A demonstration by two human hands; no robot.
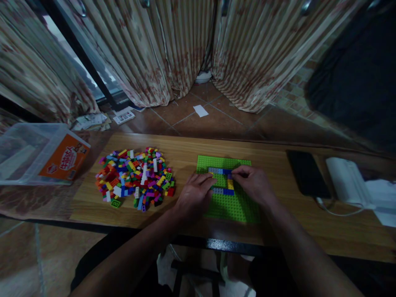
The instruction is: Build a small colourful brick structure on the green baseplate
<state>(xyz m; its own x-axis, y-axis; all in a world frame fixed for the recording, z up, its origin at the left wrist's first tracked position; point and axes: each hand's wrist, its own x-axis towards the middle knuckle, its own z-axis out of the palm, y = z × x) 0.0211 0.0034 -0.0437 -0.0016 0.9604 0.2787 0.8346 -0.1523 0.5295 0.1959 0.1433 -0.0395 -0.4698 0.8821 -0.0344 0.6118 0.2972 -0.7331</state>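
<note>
Working at a brick outline (228, 192) on a green baseplate (235, 210), between a heap of loose bricks (136, 177) and, farther right, a black phone (307, 173). Resting the left hand (194, 192) half-curled at the outline's left side; bringing the right hand (253, 183) to a near pinch at its upper right corner. Cannot tell if gripping anything with either of the 2.

On the orange label (64, 158) of the clear plastic tub (29, 148), we see large, slanted white Chinese characters; the last two look to us like 达人, but we cannot make out the first ones. Smaller dark marks beside them are too blurred for us to read, as is the black print on the white card (124, 116) near the curtain (148, 53).
</note>
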